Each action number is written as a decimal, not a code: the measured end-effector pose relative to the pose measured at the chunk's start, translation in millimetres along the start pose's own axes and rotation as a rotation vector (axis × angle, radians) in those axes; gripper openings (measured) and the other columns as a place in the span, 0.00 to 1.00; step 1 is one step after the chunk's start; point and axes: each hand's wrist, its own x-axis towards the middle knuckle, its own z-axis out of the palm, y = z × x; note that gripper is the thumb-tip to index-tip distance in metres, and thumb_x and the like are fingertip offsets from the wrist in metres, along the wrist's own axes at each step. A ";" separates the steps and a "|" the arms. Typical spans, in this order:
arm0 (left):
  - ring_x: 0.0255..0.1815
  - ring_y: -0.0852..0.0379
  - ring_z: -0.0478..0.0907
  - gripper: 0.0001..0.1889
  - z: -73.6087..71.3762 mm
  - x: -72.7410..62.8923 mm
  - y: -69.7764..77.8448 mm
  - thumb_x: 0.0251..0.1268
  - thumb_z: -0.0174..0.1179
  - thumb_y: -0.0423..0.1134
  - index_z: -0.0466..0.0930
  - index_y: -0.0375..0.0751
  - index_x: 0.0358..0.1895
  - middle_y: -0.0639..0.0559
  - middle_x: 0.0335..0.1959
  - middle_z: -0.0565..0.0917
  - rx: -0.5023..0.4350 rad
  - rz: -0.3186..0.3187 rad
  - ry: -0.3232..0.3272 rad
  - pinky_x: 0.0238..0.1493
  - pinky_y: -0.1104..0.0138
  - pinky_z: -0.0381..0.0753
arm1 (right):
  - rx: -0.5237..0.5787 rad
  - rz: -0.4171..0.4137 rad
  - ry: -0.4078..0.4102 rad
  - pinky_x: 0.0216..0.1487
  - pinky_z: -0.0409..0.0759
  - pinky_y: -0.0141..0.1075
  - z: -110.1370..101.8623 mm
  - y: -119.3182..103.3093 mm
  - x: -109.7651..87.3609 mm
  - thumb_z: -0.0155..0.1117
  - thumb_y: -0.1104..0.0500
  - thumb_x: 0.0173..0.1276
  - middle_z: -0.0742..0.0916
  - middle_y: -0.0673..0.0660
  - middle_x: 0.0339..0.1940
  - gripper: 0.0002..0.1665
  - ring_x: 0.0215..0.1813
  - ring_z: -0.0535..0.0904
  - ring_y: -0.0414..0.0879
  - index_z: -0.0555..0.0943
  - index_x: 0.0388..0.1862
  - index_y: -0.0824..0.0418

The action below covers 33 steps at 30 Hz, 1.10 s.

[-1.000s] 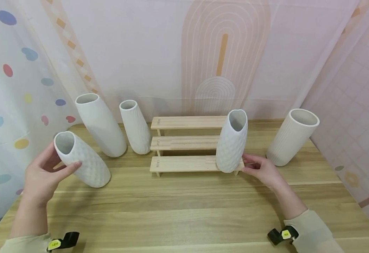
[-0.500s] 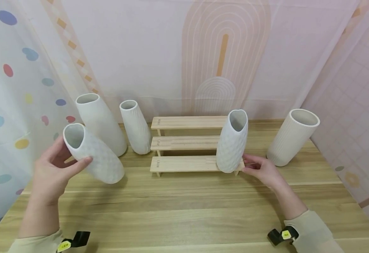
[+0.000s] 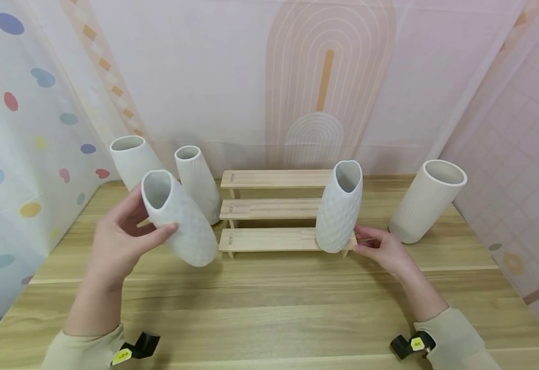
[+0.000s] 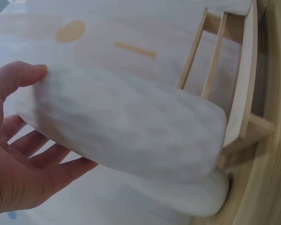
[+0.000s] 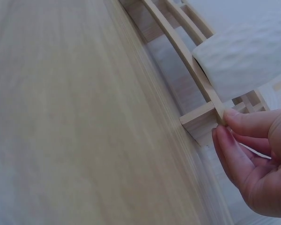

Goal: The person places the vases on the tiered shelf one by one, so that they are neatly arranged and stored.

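My left hand [image 3: 123, 239] grips a white vase [image 3: 188, 228] with a dimpled diamond texture near its rim, thumb on the front. The vase tilts, its base pointing toward the shelf, and in the left wrist view its textured side [image 4: 131, 122] spans the middle. A three-step wooden shelf [image 3: 269, 239] stands at the table's centre. On the right end of its lowest step is a second diamond-textured vase [image 3: 338, 210]. Beside that vase, my right hand [image 3: 385, 249] pinches the end of the lowest step between thumb and fingers, plain in the right wrist view at the board's end [image 5: 218, 110].
Behind the held vase stand a tall smooth white vase [image 3: 130, 159] and a slimmer ribbed one [image 3: 200, 185], both partly covered by it. A wide ribbed vase [image 3: 428, 200] stands at the right of the wooden table [image 3: 297, 308]. Patterned curtains hang behind and at both sides.
My left hand has lifted the vase off the table and carried it right toward the shelf, now overlapping the two vases behind. The right hand stays at the shelf's end.
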 end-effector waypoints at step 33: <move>0.53 0.53 0.80 0.40 80.2 35.1 -29.9 0.52 0.74 0.29 0.72 0.56 0.70 0.48 0.56 0.81 0.161 -0.077 -0.067 0.47 0.63 0.84 | 0.009 0.008 -0.009 0.43 0.80 0.28 0.5 -1.1 0.0 0.69 0.66 0.66 0.81 0.71 0.56 0.31 0.52 0.81 0.59 0.73 0.65 0.74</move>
